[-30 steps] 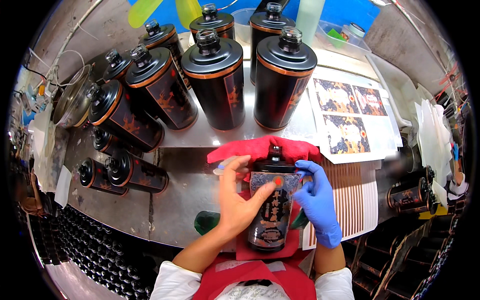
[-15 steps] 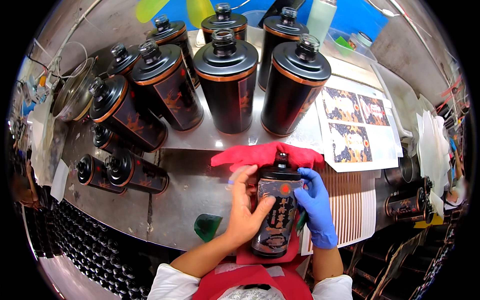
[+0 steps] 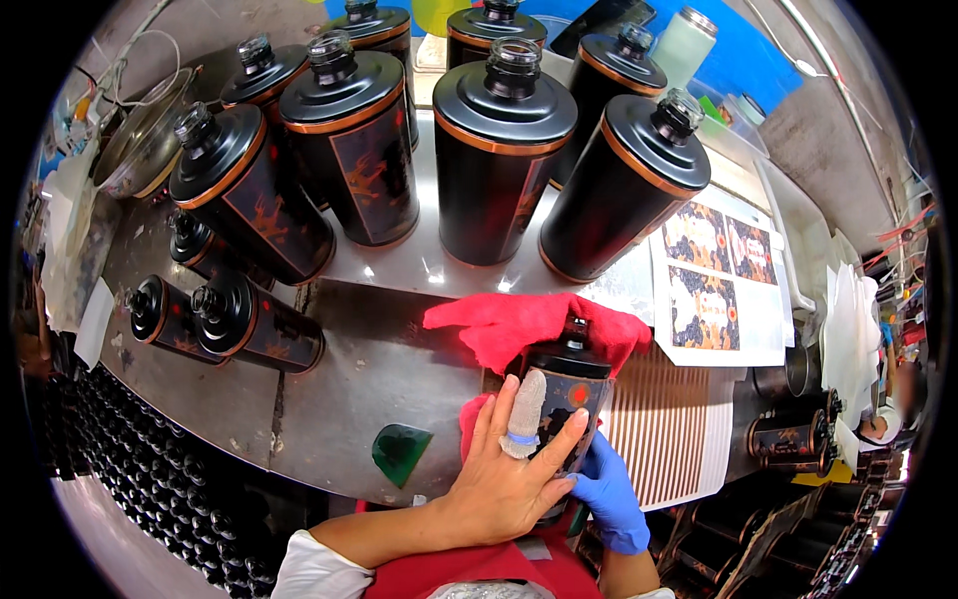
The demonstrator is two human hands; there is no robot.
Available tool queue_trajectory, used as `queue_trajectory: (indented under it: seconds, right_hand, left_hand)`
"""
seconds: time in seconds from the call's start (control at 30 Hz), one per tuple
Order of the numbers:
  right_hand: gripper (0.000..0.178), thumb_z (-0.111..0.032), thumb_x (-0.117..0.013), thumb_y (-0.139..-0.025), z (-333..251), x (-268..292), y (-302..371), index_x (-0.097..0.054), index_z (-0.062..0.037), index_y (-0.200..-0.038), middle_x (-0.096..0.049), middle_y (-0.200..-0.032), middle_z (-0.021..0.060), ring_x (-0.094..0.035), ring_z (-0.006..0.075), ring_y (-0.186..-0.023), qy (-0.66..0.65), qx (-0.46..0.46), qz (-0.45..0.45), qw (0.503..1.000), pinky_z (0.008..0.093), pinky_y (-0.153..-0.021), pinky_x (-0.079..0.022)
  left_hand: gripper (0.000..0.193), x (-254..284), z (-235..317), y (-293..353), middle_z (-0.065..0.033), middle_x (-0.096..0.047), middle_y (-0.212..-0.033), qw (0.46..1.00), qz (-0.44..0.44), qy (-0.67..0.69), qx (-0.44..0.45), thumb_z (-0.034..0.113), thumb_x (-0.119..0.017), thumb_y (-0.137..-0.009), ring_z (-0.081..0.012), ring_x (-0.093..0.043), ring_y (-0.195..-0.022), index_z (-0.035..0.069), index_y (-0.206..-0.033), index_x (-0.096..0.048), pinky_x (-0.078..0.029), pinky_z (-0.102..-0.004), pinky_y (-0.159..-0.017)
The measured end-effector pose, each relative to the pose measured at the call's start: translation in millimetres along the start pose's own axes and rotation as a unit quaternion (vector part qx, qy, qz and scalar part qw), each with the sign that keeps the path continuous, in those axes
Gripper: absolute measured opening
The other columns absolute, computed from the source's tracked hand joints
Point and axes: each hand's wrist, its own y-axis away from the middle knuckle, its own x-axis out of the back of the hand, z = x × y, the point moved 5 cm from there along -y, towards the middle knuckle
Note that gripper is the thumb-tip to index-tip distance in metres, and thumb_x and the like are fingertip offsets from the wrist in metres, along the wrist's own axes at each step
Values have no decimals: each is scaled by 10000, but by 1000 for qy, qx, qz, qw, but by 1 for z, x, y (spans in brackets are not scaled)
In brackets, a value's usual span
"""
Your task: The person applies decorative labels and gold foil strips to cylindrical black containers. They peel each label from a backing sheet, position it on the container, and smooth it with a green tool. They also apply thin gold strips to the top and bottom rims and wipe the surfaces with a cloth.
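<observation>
A black bottle point(image 3: 566, 363) with an orange band and a dark patterned label leans upright before me against a bunched red cloth point(image 3: 491, 329). My left hand point(image 3: 507, 477) lies across the label with its fingers spread and stretched; one finger wears a grey fabric sleeve held by a blue band. In a blue glove, my right hand point(image 3: 611, 491) grips the bottle's lower right side, its fingertips partly hidden. A sliver of dark green shows beside the glove, too little to name. On the table to the left lies a flat green scraper-like piece point(image 3: 401, 455).
Several similar black bottles point(image 3: 499, 150) stand on a raised metal shelf, with smaller ones point(image 3: 261, 324) at the left. Printed label sheets point(image 3: 704, 280) lie to the right, above a striped backing sheet point(image 3: 664, 429). Rows of bottles point(image 3: 170, 489) fill the lower left.
My left hand has moved from the bottle's left edge to lie flat over its label. My right hand has slid lower down its side. The view has shifted slightly.
</observation>
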Motion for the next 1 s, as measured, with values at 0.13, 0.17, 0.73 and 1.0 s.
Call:
queue_trajectory:
  seconds: [0.13,0.17,0.73,1.0]
  right_hand:
    - [788,-56,-727,-703,-5,-2,2,-312,18,-1369,-533,-1142,103,-554,90,-807,-16,-4,-20,1000,203,-687,-457]
    - [757,-42,-697,-708,-10,4,1,-322,18,-1363,-542,-1100,90,-545,84,-783,30,-21,5,999,197,-668,-446]
    - [404,-348,-447,-962,-33,7,-53,-535,5,-1137,-570,-995,24,-498,65,-889,35,114,88,989,207,-767,-421]
    - [433,-386,-420,-967,-37,10,-62,-555,-7,-1125,-588,-1047,45,-502,92,-943,71,51,25,996,240,-844,-422]
  left_hand:
    - [690,9,-14,0,-297,-218,-1422,981,65,179,17,243,-601,-825,-454,-136,-1333,66,-1418,-296,-149,-502,-1072]
    - [680,13,-25,2,-258,-296,-1389,974,108,186,65,200,-621,-813,-387,-227,-1322,26,-1395,-314,-191,-420,-1073]
    - [421,-14,-70,-26,-116,-407,-1080,881,228,372,184,290,-506,-939,-165,-436,-977,13,-1203,-328,-380,-307,-866]
    - [379,-12,-70,-24,-127,-372,-1177,880,176,398,190,294,-353,-984,-177,-397,-1066,18,-1235,-288,-325,-310,-947]
